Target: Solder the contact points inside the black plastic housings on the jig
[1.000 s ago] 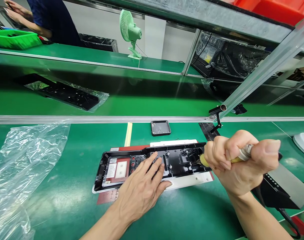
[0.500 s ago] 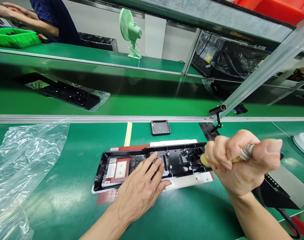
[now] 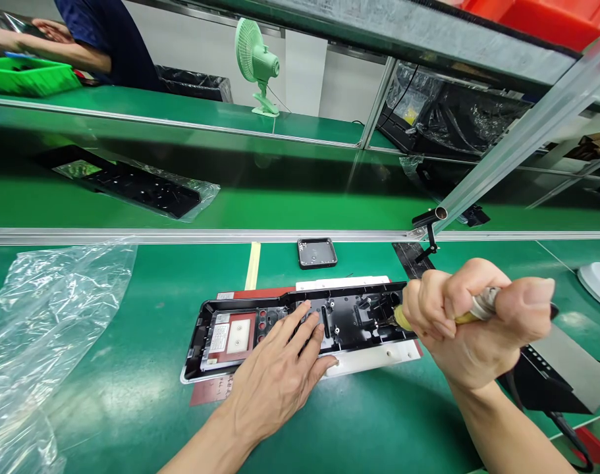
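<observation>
A long black plastic housing (image 3: 346, 319) lies with its inner side up, ribs and small posts showing, on a fixture with white strips (image 3: 371, 359) and a reddish-brown base (image 3: 211, 392). My left hand (image 3: 282, 368) rests flat across the middle of the housing, fingers spread, thumb by the front white strip. My right hand (image 3: 470, 322) is wrapped in a fist around a yellow-handled tool (image 3: 402, 318) with a greyish wrapped part. The tool points into the housing's right end, beside a round socket; its kind is unclear and its tip is hard to make out.
A small black tray (image 3: 317, 253) sits behind the housing. Clear plastic film (image 3: 67, 309) lies at left. A black device with a cable (image 3: 546, 382) stands at right, near a metal post (image 3: 507, 145). Across the belt, a person's arm (image 3: 67, 52) reaches over a green basket (image 3: 27, 78).
My hands and the housing stay almost still. The bagged black part on the belt has shifted slightly right. The other person's arms have moved, and something shiny shows by their hands.
</observation>
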A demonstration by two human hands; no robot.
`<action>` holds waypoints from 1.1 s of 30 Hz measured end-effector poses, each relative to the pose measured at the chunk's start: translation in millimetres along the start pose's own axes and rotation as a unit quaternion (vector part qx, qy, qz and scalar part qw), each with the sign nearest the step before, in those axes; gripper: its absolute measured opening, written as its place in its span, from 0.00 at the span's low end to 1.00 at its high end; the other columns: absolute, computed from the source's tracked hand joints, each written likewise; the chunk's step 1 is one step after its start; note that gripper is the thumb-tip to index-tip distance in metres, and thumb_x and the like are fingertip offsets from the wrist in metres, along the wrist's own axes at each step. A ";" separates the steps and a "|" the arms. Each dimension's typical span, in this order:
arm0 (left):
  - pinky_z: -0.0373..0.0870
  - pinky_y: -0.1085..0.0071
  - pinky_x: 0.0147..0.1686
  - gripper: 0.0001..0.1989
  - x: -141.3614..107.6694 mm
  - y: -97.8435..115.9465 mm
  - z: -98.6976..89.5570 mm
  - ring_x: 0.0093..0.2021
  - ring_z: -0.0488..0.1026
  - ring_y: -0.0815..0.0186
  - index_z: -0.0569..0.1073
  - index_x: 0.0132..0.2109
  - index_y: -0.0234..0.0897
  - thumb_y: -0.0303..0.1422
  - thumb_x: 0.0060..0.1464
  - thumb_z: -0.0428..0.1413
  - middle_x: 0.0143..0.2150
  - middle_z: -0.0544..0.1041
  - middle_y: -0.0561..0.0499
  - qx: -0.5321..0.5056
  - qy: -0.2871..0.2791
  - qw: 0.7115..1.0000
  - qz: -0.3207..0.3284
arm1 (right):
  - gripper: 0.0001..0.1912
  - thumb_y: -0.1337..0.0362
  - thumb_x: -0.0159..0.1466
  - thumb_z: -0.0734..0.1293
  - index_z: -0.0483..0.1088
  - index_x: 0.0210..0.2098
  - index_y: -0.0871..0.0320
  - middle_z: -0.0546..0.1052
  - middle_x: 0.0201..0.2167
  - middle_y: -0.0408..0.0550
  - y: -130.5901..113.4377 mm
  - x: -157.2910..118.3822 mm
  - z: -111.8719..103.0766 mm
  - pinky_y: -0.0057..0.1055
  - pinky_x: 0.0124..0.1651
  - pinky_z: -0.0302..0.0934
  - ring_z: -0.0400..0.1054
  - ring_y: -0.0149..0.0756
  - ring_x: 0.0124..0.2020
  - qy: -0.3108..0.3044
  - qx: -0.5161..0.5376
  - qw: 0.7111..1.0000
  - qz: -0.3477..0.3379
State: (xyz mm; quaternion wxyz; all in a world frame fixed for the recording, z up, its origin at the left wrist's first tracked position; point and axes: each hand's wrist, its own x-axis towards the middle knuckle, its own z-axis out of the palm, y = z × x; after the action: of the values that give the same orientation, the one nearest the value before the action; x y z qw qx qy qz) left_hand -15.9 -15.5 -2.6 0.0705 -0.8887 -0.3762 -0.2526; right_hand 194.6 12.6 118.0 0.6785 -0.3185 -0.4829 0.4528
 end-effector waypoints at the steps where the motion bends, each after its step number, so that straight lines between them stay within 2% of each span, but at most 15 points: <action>1: 0.76 0.52 0.58 0.20 0.0 0.0 0.0 0.69 0.66 0.46 0.76 0.56 0.27 0.40 0.70 0.53 0.61 0.78 0.39 -0.001 -0.001 1.000 0.001 | 0.27 0.45 0.68 0.61 0.63 0.19 0.54 0.53 0.10 0.37 0.0 0.0 0.1 0.24 0.15 0.43 0.43 0.26 0.13 -0.001 -0.001 1.000 0.000; 12: 0.77 0.51 0.58 0.20 -0.6 -0.2 0.7 0.67 0.68 0.46 0.76 0.56 0.27 0.39 0.70 0.53 0.60 0.79 0.39 0.007 0.004 1.000 0.002 | 0.27 0.44 0.65 0.65 0.62 0.18 0.55 0.52 0.10 0.37 2.5 0.4 3.3 0.24 0.14 0.43 0.45 0.26 0.13 0.017 0.002 1.000 0.001; 20: 0.77 0.51 0.57 0.20 0.3 0.3 0.0 0.67 0.68 0.46 0.77 0.56 0.27 0.40 0.70 0.52 0.60 0.79 0.40 0.004 0.008 1.000 0.001 | 0.29 0.42 0.67 0.64 0.59 0.19 0.55 0.51 0.10 0.36 2.0 1.0 4.2 0.23 0.15 0.43 0.44 0.25 0.13 0.005 -0.013 1.000 -0.008; 33: 0.77 0.52 0.56 0.20 1.2 0.3 0.0 0.68 0.68 0.46 0.77 0.56 0.28 0.40 0.69 0.53 0.60 0.78 0.40 -0.002 0.004 1.000 -0.002 | 0.28 0.44 0.66 0.64 0.61 0.18 0.55 0.53 0.11 0.37 2.0 0.9 6.0 0.23 0.14 0.42 0.45 0.25 0.13 0.010 -0.006 1.000 0.004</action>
State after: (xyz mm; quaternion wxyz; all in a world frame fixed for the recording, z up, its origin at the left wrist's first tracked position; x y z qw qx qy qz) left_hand -15.0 -14.9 -2.0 0.0697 -0.8868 -0.3776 -0.2573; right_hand 188.4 14.2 118.6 0.6793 -0.3292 -0.4777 0.4494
